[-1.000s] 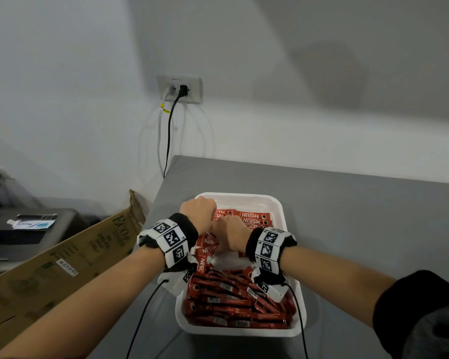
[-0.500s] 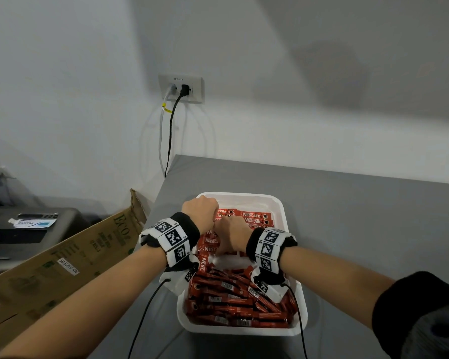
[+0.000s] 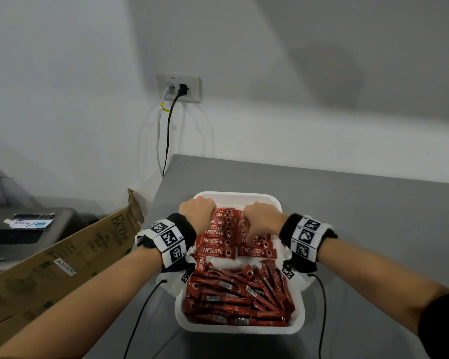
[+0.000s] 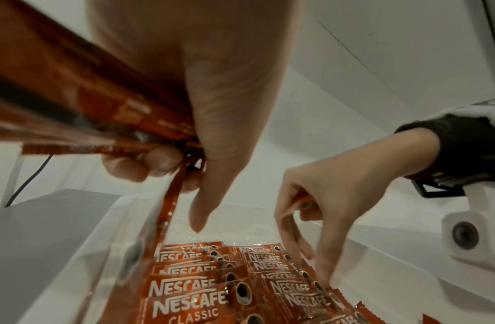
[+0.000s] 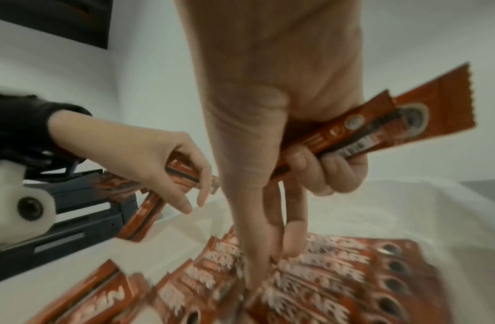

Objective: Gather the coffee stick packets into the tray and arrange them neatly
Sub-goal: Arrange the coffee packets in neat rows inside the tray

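Surface: a plain grey matte tabletop (image 3: pixel 360 216) stood with its far edge near the wall, carrying one tray near its left side.
Tray: a white rectangular foam tray (image 3: pixel 240 329) with rounded corners lay lengthwise away from the person.
Packets, far half: red Nescafé Classic coffee stick packets (image 3: pixel 215 242) lay flat in two neat overlapping columns, labels up.
Packets, near half: a loose heap of red stick packets (image 3: pixel 233 299) lay crisscrossed, several showing barcodes.
Left hand: the left hand (image 3: pixel 197 211) hovered over the tray's far left corner, fingers curled round a bunch of red packets, the thumb pointing down.
Right hand: the right hand (image 3: pixel 261 216) pinched a few packets in its curled outer fingers, while its thumb and other fingertips pressed on the right column.
Wrists: black bands with white coded marker blocks (image 3: pixel 170 239), thin black cables trailing.
Wall: pale grey painted wall (image 3: pixel 296 73) with a white socket plate (image 3: pixel 179 88), one black and one grey cord plugged in.
Left of tabletop: a brown corrugated cardboard box (image 3: pixel 62 265) leaned against the edge; beyond it sat a dark grey machine (image 3: pixel 18 229) with a small white pouch on top.
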Available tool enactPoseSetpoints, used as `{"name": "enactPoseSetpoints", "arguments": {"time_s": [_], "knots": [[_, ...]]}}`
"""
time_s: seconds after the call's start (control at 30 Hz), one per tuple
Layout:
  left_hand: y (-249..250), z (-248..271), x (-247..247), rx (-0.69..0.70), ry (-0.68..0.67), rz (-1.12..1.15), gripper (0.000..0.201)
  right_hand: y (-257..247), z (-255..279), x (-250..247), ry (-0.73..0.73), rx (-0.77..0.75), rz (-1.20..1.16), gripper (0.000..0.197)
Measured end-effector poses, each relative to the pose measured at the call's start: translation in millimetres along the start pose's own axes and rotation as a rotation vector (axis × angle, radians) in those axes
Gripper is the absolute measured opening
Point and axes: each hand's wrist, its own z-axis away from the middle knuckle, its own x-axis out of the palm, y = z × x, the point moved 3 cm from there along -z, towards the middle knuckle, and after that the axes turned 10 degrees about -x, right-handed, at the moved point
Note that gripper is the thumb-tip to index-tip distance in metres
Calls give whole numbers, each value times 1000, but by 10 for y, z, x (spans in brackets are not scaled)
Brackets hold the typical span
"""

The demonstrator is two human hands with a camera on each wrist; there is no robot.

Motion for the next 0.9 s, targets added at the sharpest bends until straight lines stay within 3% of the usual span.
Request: {"name": "enactPoseSetpoints", "arguments": {"time_s": [0.13, 0.3, 0.4, 0.47, 0.53, 0.6, 0.7, 0.83, 0.9], "knots": [[45, 9, 33, 18, -6, 6, 18, 60, 110, 200, -146, 22, 71, 33], [70, 31, 37, 29, 6, 42, 15, 6, 108, 272, -181, 31, 119, 32], [55, 45, 37, 36, 4, 145, 23, 51, 109, 150, -23, 94, -128, 28], [68, 73, 28, 35, 13, 292, 40, 34, 135, 28, 112, 64, -404, 63], [112, 99, -9, 50, 25, 475, 49, -62, 192, -57, 183, -11, -617, 80], [157, 124, -32, 95, 4, 593, 45, -168, 248, -91, 202, -58, -768, 77], [161, 185, -80, 100, 61, 659, 21, -223, 291, -82, 321, -69, -905, 67], [95, 263, -100, -25, 154, 893, 37, -203, 330, -32, 570, -76, -1010, 28], [103, 282, -89, -49, 117, 994, 34, -203, 325, 16, 624, -35, -1035, 25]]}}
